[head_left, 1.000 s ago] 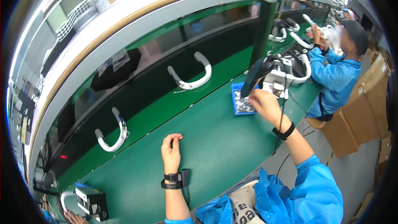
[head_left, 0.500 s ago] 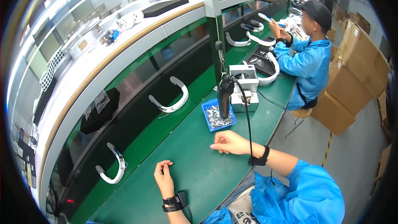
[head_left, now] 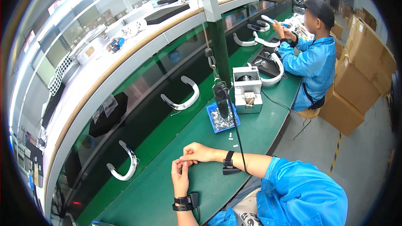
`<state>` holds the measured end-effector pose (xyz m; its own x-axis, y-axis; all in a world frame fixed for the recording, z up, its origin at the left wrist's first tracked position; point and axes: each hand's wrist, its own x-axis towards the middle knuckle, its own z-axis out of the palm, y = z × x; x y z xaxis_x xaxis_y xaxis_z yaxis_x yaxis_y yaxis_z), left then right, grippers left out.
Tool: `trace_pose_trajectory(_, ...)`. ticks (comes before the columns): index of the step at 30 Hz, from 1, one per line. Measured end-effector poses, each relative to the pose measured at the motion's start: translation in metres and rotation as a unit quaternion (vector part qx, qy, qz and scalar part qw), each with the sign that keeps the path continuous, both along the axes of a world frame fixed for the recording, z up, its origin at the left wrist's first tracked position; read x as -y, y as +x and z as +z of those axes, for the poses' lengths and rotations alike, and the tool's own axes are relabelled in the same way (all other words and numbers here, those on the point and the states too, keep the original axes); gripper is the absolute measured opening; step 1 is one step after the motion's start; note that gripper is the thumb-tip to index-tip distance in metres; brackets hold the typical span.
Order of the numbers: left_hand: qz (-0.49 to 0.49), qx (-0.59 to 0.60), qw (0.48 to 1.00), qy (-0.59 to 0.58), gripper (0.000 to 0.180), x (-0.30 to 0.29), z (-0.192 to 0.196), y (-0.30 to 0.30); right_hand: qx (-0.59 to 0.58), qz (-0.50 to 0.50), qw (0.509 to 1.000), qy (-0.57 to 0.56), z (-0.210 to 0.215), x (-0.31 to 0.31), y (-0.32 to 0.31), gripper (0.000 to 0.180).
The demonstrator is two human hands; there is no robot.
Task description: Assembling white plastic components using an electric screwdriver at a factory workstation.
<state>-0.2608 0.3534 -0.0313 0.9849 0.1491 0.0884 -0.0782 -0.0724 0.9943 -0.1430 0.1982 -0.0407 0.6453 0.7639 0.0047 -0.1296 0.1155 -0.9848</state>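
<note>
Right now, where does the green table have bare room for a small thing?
The widest bare patch of green table lies between the left hand and the nearest white curved part. A smaller one lies between the grey machine and the right forearm. It is crowded around the blue tray, with a hanging black tool and white pieces.

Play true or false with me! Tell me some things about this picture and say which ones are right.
1. The left hand and right hand are close together. True.
2. The tray holds small shiny parts. True.
3. The tray is red. False: it is blue.
4. The black tool lies flat on the green table. False: it hangs from above.
5. The nearest co-worker wears a dark cap. True.
6. The nearest co-worker's jacket is yellow. False: it is blue.
</note>
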Motion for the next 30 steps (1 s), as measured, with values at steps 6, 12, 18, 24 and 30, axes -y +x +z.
trace_pose_trajectory(6, 0.010, -0.005, 1.000, 0.000, 0.011, 0.004, 0.004, 0.006, 0.025, 0.023, 0.999, 0.013, -0.002, 0.004, 0.002, 0.031)
trace_pose_trajectory(12, 0.015, -0.018, 1.000, 0.006, 0.010, 0.002, 0.000, 0.005, 0.022, 0.029, 0.999, -0.010, -0.006, 0.004, 0.001, 0.031)
trace_pose_trajectory(18, 0.008, -0.012, 1.000, 0.021, 0.009, 0.003, 0.002, 0.004, 0.010, 0.032, 0.999, -0.018, -0.003, 0.004, -0.001, 0.031)
trace_pose_trajectory(24, 0.013, -0.011, 1.000, 0.025, 0.009, -0.001, -0.001, 0.004, 0.006, 0.044, 0.999, 0.001, 0.002, 0.006, 0.002, 0.032)
trace_pose_trajectory(30, 0.023, -0.022, 0.999, 0.034, 0.008, 0.001, 0.003, 0.003, -0.001, 0.068, 0.997, -0.024, 0.006, 0.011, 0.003, 0.026)
